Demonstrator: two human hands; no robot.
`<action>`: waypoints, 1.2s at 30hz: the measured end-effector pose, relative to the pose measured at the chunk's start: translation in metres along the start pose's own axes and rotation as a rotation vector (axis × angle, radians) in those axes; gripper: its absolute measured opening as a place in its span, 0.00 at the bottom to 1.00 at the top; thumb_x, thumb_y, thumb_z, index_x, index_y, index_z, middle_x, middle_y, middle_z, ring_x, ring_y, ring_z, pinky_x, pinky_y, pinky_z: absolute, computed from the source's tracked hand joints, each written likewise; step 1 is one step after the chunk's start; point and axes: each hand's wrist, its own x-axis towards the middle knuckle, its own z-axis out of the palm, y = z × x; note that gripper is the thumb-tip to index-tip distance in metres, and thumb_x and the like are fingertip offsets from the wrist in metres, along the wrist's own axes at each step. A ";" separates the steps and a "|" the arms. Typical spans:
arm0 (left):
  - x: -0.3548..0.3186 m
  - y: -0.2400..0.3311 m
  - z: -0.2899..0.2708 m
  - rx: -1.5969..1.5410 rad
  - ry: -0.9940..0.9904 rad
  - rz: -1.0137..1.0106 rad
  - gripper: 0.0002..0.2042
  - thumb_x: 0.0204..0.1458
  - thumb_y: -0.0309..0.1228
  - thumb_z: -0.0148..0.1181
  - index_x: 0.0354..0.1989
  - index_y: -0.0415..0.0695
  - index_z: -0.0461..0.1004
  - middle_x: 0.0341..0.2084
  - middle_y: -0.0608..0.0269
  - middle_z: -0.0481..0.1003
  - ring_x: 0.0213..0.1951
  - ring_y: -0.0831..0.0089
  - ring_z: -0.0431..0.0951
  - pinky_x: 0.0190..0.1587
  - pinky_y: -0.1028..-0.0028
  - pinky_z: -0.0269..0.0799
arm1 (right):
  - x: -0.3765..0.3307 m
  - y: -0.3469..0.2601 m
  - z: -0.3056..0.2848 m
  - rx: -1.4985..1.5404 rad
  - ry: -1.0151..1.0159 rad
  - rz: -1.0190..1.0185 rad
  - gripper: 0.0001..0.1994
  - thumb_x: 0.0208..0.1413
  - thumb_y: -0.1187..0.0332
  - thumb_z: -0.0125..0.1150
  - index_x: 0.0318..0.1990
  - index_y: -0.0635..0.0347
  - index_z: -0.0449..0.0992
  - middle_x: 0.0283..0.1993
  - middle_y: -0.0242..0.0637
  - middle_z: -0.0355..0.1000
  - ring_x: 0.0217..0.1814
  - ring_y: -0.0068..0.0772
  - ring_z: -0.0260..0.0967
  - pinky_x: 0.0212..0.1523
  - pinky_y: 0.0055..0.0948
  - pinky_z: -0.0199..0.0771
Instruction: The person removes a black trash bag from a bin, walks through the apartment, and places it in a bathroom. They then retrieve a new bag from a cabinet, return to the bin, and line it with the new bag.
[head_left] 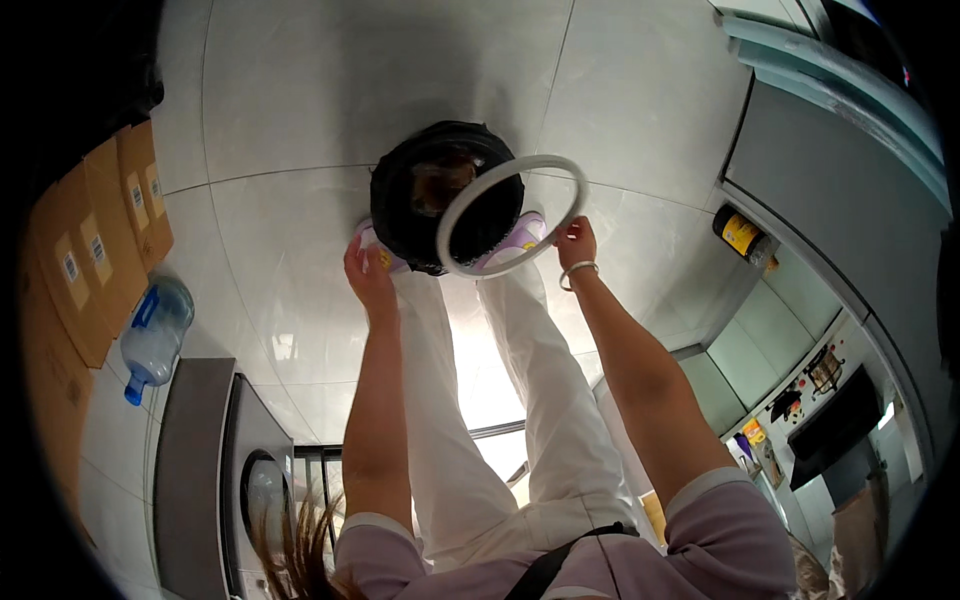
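Note:
In front of my feet stands a round bin lined with a black plastic bag (pixel 400 205). The bag is folded outward over the rim, and something brownish (pixel 437 186) lies inside, too dark to make out. My right hand (pixel 577 243) is closed on a white ring (pixel 465 203), gripping it at its lower right. The ring is tilted above the right part of the bin, overlapping the opening. My left hand (pixel 371 277) is beside the bin's lower left edge, thumb and fingers apart; whether it touches the bag I cannot tell.
Cardboard boxes (pixel 90 250) line the left side, next to a clear blue water jug (pixel 158 335) lying on the floor. A front-loading washing machine (pixel 262 480) stands at lower left. To the right are a yellow-labelled container (pixel 740 232) and a grey cabinet (pixel 820 165).

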 end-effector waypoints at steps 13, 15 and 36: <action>0.185 0.075 0.119 0.873 -0.287 0.930 0.14 0.40 0.31 0.61 0.40 0.50 0.73 0.37 0.62 0.69 0.42 0.63 0.67 0.44 0.66 0.63 | 0.035 -0.046 -0.026 0.881 -0.054 0.443 0.07 0.52 0.72 0.54 0.37 0.56 0.64 0.31 0.32 0.68 0.30 0.25 0.68 0.30 0.23 0.70; 0.209 0.069 0.146 0.950 -0.388 1.038 0.14 0.40 0.29 0.60 0.39 0.50 0.73 0.37 0.62 0.68 0.42 0.64 0.67 0.44 0.66 0.63 | 0.053 -0.030 -0.036 0.962 -0.091 0.426 0.06 0.52 0.72 0.53 0.37 0.55 0.65 0.33 0.33 0.68 0.33 0.27 0.67 0.31 0.25 0.69; 0.286 -0.041 0.163 1.105 -0.393 1.221 0.04 0.40 0.26 0.55 0.27 0.45 0.69 0.29 0.62 0.65 0.36 0.64 0.67 0.37 0.66 0.62 | 0.055 -0.048 -0.034 1.315 -0.345 0.366 0.08 0.58 0.69 0.45 0.40 0.58 0.69 0.39 0.36 0.70 0.41 0.30 0.70 0.39 0.34 0.74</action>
